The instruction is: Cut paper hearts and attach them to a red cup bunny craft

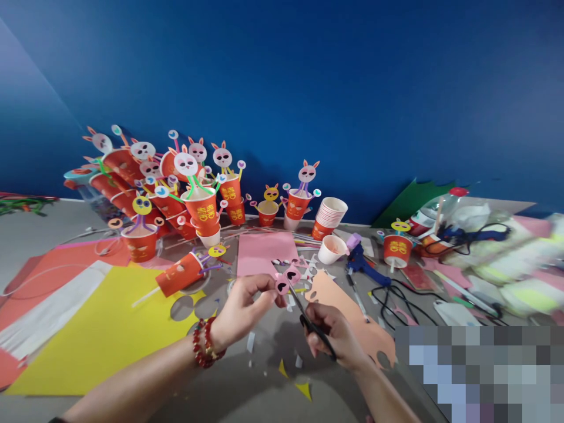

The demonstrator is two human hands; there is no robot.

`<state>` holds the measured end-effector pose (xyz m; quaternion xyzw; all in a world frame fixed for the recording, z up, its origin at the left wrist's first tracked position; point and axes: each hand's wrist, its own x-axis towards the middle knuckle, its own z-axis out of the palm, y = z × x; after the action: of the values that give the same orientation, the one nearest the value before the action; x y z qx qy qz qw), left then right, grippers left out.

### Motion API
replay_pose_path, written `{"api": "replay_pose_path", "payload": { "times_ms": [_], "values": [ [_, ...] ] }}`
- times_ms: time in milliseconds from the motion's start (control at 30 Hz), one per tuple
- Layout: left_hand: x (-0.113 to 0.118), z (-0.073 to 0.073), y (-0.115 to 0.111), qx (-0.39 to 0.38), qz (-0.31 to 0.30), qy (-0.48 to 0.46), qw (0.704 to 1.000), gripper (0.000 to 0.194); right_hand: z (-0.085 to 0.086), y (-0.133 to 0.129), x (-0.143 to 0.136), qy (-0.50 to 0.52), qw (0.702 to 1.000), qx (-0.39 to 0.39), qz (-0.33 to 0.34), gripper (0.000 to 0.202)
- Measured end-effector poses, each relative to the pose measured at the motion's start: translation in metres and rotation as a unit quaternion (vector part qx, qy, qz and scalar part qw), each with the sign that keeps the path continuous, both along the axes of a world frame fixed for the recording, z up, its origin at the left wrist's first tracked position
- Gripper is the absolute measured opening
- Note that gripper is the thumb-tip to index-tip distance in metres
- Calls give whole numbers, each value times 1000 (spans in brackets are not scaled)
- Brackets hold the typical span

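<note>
In my left hand (249, 305), which wears red bead bracelets (205, 343), a small pink paper piece (287, 279) with black heart shapes is pinched between the fingers. My right hand (332, 335) is closed round the dark handles of a pair of scissors (299, 302). The scissors' blades point up and left, and their tips reach the pink piece. Below both hands, small yellow and white paper scraps (303, 389) lie on the grey table (247, 393).
Red cups (205, 214) with paper rabbit faces crowd the back left. Yellow paper (88, 329) spreads at the left, pink paper (267, 252) behind my hands. A blue glue gun (368, 267) with black cable, peach paper (365, 323) and stacked white cups (332, 211) stand or lie rightward.
</note>
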<state>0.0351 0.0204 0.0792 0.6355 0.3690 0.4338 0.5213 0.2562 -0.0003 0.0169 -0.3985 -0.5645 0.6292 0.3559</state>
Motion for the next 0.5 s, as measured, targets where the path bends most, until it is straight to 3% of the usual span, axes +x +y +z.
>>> {"api": "replay_pose_path", "payload": {
  "times_ms": [500],
  "values": [
    [2,1,-1,-24,-26,4,999,22,2,1,-1,-6,1000,-3,-4,65]
  ]
}}
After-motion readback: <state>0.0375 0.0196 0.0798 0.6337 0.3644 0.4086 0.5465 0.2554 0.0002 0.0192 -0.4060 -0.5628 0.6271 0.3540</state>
